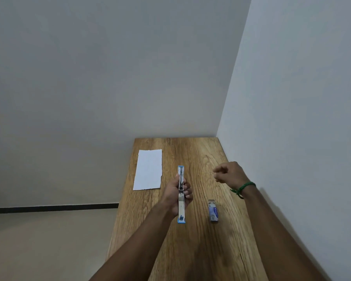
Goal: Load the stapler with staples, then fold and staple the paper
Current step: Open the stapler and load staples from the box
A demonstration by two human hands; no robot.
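Note:
A blue and silver stapler [181,199] lies opened out flat along the table, its metal channel facing up. My left hand [177,194] grips it around the middle. To the right, my right hand [228,173] hovers above the table with fingers pinched together; whether a strip of staples sits between them is too small to tell. A small blue staple box [213,211] lies on the table below that hand, its far end flap open. A white sheet of paper [148,169] lies flat at the far left of the table.
The wooden table [201,250] is narrow and runs away from me. Its right edge meets a white wall [292,118], another wall stands at the far end, and the left edge drops to the floor [49,240].

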